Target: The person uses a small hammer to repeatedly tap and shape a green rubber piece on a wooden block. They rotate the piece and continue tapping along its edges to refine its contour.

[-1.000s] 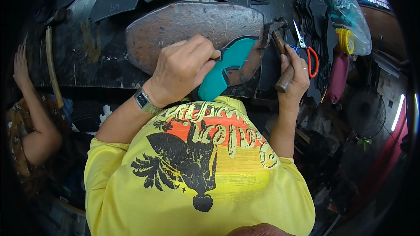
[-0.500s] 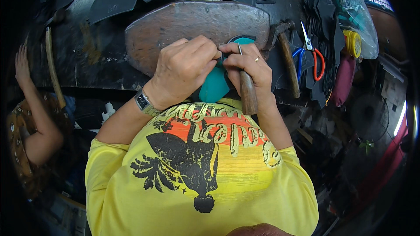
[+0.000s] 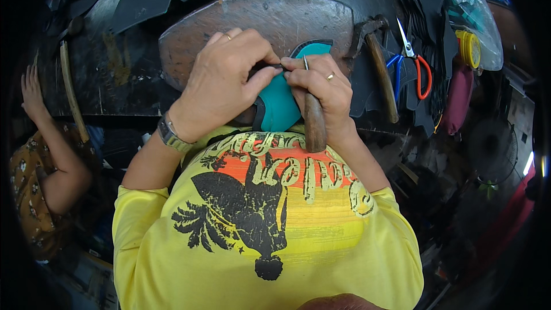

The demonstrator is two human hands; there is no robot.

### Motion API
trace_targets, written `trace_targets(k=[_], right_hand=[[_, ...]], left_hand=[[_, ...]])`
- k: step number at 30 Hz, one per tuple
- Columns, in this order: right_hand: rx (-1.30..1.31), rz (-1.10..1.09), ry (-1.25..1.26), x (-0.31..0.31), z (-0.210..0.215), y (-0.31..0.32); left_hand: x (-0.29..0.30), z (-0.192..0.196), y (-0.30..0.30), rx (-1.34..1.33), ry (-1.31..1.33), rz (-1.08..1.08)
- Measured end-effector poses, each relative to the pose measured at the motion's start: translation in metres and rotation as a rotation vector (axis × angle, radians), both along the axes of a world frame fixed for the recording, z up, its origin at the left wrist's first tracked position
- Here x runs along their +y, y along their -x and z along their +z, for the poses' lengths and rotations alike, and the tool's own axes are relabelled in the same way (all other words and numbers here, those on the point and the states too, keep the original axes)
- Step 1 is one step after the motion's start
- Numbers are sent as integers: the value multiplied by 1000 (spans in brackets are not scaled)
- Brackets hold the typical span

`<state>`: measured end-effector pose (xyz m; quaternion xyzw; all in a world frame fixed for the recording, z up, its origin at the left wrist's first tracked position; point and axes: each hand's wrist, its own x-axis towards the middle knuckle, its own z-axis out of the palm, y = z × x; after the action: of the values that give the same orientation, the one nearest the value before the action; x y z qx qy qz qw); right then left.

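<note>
A teal piece with a black edge [image 3: 279, 103] lies over the near side of a worn brown board [image 3: 247, 17], at the front of the table. My left hand [image 3: 227, 80] is closed, thumb and forefinger pinching the piece's black edge. Close beside it, my right hand [image 3: 324, 83] has its fingertips on the same edge. An awl with a wooden handle [image 3: 314, 123] is tucked in the right hand, its thin metal point showing above the fingers and its handle hanging toward my shirt. The fingers hide the exact spot being worked.
A hammer [image 3: 381, 74] and scissors with red and blue handles [image 3: 408, 51] lie to the right. Beyond are stacked black cut pieces [image 3: 427, 17], a yellow round container [image 3: 468, 49] and a clear plastic bag [image 3: 479, 23]. At left, another person's hand [image 3: 33, 89] rests near a wooden stick [image 3: 70, 89].
My left hand has opened its grip somewhat and turned, baring more of the teal piece. Both hands have shifted slightly left, the awl with the right one.
</note>
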<state>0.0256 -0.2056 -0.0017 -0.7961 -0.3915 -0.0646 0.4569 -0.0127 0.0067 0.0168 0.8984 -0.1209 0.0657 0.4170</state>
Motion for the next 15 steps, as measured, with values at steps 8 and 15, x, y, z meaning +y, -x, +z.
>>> trace_targets(k=[8, 15], right_hand=[[-39, 17, 21, -1, 4, 1], [-71, 34, 149, -7, 9, 14]], left_hand=[[5, -3, -8, -5, -29, 33], [9, -2, -8, 44, -20, 8]])
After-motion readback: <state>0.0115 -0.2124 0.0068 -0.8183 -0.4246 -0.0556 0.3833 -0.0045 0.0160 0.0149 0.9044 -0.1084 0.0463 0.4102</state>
